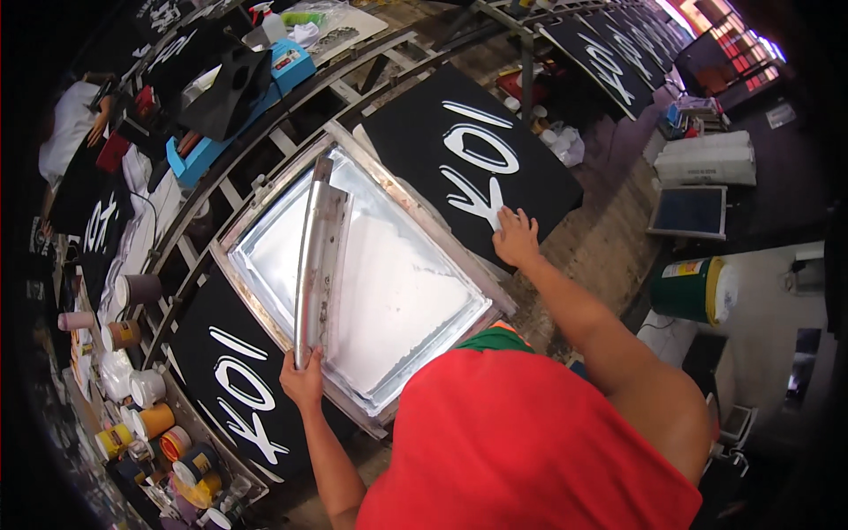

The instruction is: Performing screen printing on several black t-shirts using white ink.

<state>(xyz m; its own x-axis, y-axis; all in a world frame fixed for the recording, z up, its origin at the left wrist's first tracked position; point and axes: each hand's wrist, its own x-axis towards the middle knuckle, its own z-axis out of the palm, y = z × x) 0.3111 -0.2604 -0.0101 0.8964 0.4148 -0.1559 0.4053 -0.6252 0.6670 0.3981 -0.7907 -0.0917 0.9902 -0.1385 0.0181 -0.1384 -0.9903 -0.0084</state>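
Grey floor (pixel 760 340), brown wooden worktable (pixel 609 256), bright light (pixel 764 44) upper right

bold white lettering (pixel 477 207) on black panels (pixel 541 172), small label (pixel 685 268) on green bucket (pixel 687 293)

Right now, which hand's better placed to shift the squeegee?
Probably the left: the left hand grips the lower end of the squeegee lying across the screen. The right hand is off it, touching the black panel.

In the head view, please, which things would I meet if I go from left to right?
Small pinkish cylindrical container, brown cylindrical tub, long silver-coloured squeegee, bare right hand, dark green cylindrical bucket.
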